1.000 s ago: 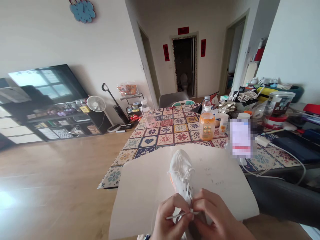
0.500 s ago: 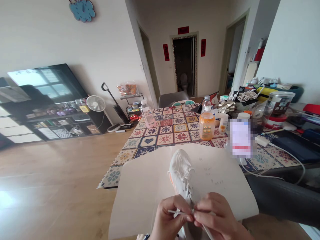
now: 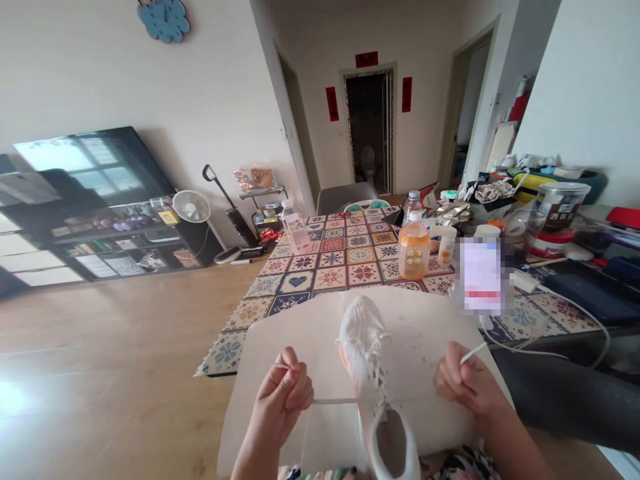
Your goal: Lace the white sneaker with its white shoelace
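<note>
Above white sneaker (image 3: 364,353) | left hand (image 3: 283,393) grips lace (image 3: 334,401) | right hand (image 3: 467,380) apparently grips other end

Nothing here can actually be read; every mark is too small or too blurred. Just ahead of the right hand (image 3: 465,380), a large sheet of pale cream paper (image 3: 425,320) carries a few short lines of faint handwriting, illegible. Beyond that hand, a bright rectangle blurred into pixels (image 3: 481,277) shows only a red band. Further right, a clear cylindrical jar (image 3: 563,208) wears a dark label, and a plastic bottle of orange liquid (image 3: 414,250) has a label too, both unreadable. Far ahead of the hand, three red paper strips (image 3: 407,95) frame a doorway, their characters too small to make out.
</note>
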Available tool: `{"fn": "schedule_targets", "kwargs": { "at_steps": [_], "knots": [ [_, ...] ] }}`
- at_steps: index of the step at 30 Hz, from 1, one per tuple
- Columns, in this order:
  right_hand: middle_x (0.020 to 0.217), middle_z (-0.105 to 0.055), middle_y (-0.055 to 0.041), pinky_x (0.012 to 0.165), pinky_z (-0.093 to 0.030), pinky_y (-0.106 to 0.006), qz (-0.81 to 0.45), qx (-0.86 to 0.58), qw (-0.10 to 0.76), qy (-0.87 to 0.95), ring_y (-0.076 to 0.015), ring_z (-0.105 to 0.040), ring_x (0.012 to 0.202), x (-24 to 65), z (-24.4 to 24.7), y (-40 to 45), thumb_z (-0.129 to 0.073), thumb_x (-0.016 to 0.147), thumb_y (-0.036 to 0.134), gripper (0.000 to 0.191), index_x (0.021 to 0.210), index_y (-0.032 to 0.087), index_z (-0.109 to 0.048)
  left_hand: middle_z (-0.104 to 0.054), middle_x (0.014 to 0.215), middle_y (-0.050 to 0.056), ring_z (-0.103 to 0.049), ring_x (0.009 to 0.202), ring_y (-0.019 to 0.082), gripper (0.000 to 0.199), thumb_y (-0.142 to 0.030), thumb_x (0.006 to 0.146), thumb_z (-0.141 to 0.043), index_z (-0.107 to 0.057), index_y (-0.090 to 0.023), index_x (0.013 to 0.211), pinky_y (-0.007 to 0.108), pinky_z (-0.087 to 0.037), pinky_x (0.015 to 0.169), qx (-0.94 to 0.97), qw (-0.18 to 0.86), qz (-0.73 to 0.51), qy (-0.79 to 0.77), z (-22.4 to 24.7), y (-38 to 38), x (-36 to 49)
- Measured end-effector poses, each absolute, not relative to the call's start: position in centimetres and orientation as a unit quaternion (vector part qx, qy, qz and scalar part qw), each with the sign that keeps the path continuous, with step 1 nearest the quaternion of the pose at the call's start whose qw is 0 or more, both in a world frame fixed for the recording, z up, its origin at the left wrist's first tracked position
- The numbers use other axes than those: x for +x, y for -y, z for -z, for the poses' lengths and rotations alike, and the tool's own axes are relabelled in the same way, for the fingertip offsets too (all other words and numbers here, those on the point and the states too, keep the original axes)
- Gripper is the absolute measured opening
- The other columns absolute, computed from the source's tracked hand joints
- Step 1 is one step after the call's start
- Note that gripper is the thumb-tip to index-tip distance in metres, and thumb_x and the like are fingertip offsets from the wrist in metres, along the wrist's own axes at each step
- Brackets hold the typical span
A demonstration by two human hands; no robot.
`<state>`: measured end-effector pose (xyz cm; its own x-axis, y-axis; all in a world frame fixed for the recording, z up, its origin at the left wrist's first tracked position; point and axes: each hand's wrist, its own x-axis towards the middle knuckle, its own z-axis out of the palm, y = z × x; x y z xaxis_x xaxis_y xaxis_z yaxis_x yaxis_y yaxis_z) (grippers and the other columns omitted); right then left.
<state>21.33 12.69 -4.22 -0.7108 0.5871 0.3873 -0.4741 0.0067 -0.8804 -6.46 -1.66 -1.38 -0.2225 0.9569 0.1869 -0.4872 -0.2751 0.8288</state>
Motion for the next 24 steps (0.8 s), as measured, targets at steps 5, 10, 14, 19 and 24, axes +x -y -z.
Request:
{"fn": "schedule_targets", "kwargs": {
  "at_steps": [5, 10, 14, 19, 24],
  "knots": [
    [0.059, -0.052, 0.0012, 0.055, -0.039, -0.026, -0.631, -0.046, 0.286, 0.72, -0.0125, -0.046, 0.052, 20.7, 3.6, -12.3, -0.053, 0.09, 0.075, 0.069, 0.051, 0.019, -0.055, -0.025, 0.049, -0.013, -0.017, 0.041, 0.008, 0.04, -0.057, 0.091, -0.061, -0.063, -0.019, 0.08, 0.02, -0.016, 0.044, 0.495, 0.466, -0.502, -0.534, 1.1, 1.8, -5.9],
    [0.071, -0.054, 0.0035, 0.06, -0.034, -0.025, -0.545, -0.147, 0.239, 0.79, -0.0137, -0.046, 0.064, 20.5, 2.6, -11.4, -0.067, 0.096, 0.04, 0.036, 0.068, 0.018, -0.06, -0.046, 0.054, -0.007, -0.038, 0.052, 0.012, 0.023, -0.024, 0.089, -0.056, -0.07, -0.018, 0.072, 0.023, -0.028, 0.052, 0.6, 0.337, -0.287, -0.667, -0.3, 1.6, -3.8],
    [0.068, -0.057, 0.0072, 0.058, -0.033, -0.022, -0.503, -0.216, 0.162, 0.821, -0.0135, -0.049, 0.063, 21.3, 2.8, -11.4, -0.07, 0.091, 0.021, 0.005, 0.09, 0.022, -0.066, -0.05, 0.052, -0.007, -0.048, 0.05, 0.013, 0.018, -0.017, 0.084, -0.056, -0.07, -0.019, 0.073, 0.022, -0.035, 0.054, 0.59, 0.376, -0.262, -0.665, -0.6, 1.8, -4.5],
    [0.07, -0.064, 0.0031, 0.062, -0.04, -0.024, -0.54, -0.098, 0.198, 0.812, -0.0149, -0.056, 0.065, 22.6, 2.8, -12.7, -0.074, 0.09, 0.043, 0.026, 0.077, 0.021, -0.073, -0.068, 0.083, 0.005, -0.063, 0.075, 0.019, 0.017, -0.029, 0.084, -0.074, -0.073, -0.019, 0.07, 0.026, -0.047, 0.073, 0.671, 0.351, -0.367, -0.54, -0.5, 2.3, -6.3],
    [0.097, -0.075, -0.0059, 0.084, -0.051, -0.035, -0.603, -0.004, 0.256, 0.756, -0.022, -0.068, 0.093, 21.2, 2.6, -12.3, -0.07, 0.089, 0.059, 0.038, 0.08, 0.024, -0.079, -0.075, 0.104, 0.01, -0.068, 0.103, 0.026, 0.028, -0.048, 0.089, -0.072, -0.075, -0.022, 0.079, 0.035, -0.049, 0.094, 0.65, 0.38, -0.545, -0.368, 0.7, 1.5, -4.1]
  ]
}}
